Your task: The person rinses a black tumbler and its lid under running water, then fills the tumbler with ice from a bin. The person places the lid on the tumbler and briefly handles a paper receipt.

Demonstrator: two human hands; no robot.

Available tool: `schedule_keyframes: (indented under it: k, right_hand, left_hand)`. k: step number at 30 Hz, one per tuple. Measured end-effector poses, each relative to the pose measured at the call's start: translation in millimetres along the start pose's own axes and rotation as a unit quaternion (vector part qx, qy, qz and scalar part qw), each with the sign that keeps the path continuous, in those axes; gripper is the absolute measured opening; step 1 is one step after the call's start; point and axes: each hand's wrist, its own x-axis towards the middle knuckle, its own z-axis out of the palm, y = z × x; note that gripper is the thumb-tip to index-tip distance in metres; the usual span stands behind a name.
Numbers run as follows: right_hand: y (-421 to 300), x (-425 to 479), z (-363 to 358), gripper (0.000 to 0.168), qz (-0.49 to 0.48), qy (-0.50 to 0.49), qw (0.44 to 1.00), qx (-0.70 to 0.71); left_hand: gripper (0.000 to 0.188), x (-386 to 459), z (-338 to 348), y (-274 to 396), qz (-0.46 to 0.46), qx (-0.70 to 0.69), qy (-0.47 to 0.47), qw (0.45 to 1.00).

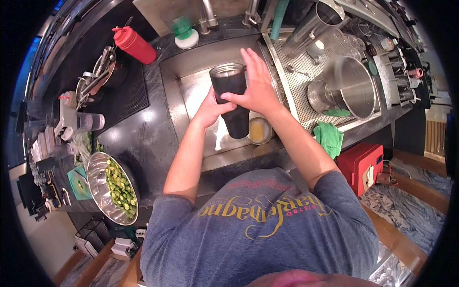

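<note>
A black tumbler [235,123] with a bare steel rim is held tilted over the stainless steel sink [195,143]. My left hand [209,111] wraps its left side, the thumb lying across the front. Against the right side rests my right hand [260,86], its thumb over the front and its fingers stretched straight past the rim. The far sides of both grips are hidden behind the tumbler. Below and right of the tumbler, a yellow sponge [256,130] sits in a round container [269,132] near the sink's front edge.
Left of the sink are a steel bowl of cut limes [95,183], a red squeeze bottle [134,45] and a black bar mat [129,95]. On the perforated drainboard [287,68] at right stand a large steel pot [355,89] and glassware. A green cloth [328,138] hangs over the counter edge.
</note>
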Motion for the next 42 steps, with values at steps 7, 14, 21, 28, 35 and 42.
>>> schedule_keyframes:
  k: [7,14,21,28,35,42]
  right_hand:
    - [47,3,9,0.043,0.002,-0.082,0.993,0.081]
    - [59,-4,3,0.067,0.045,-0.138,0.965,0.219]
    - [59,-4,4,0.083,0.123,-0.212,0.932,0.265]
    - [74,14,6,0.065,0.072,-0.269,0.913,0.299]
    - [140,101,55,0.052,0.219,-0.141,0.942,0.21]
    - [163,138,59,0.051,0.142,0.011,0.99,-0.023]
  left_hand:
    - [0.098,-3,3,-9,-0.024,0.066,-0.006,0.998]
    - [0.093,-10,-5,-20,-0.052,-0.035,-0.003,0.998]
    - [0.09,-4,-3,0,-0.054,-0.028,0.013,0.998]
    - [0.098,9,-19,8,-0.025,0.173,0.015,0.985]
    - [0.101,0,-18,5,0.009,0.337,0.103,0.936]
    - [0.101,-29,-12,5,-0.029,0.303,0.071,0.95]
